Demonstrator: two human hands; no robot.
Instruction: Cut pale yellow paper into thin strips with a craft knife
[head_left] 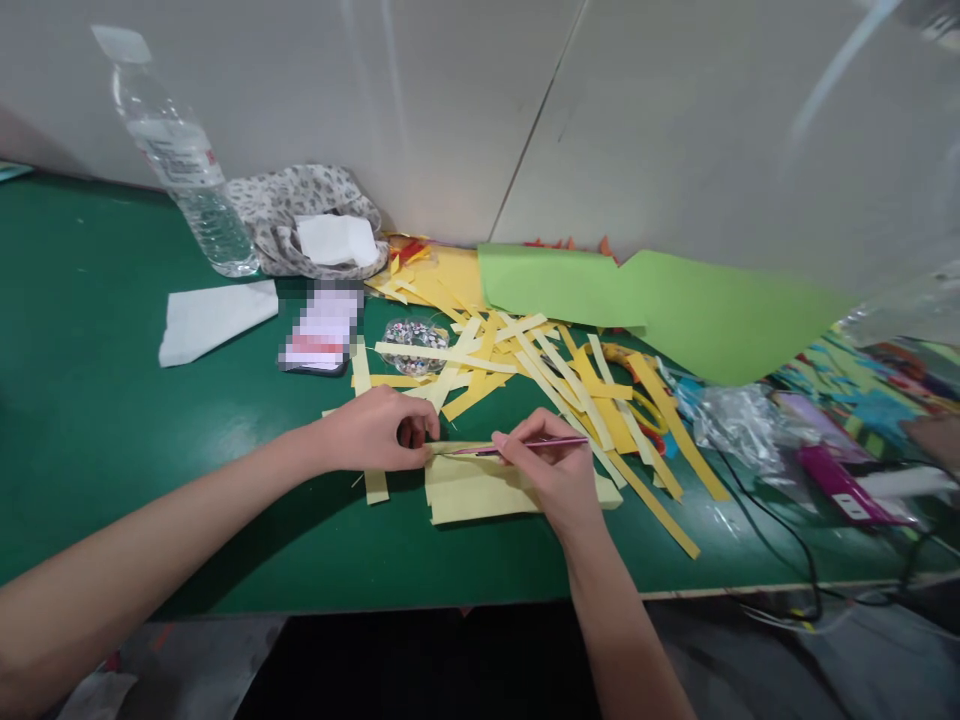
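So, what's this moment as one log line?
left hand: at left end of pale yellow paper | right hand: holding thin pink tool | nearby: yellow strips

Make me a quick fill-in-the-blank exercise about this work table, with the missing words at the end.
1. The hand holding the thin pink tool is the person's ____ one.
2. The loose paper strips are mostly ____ in colour.
3. In the picture, the bottle stands to the ____ of the phone.
4. The table top is ____.

Missing words: right; yellow; left; green.
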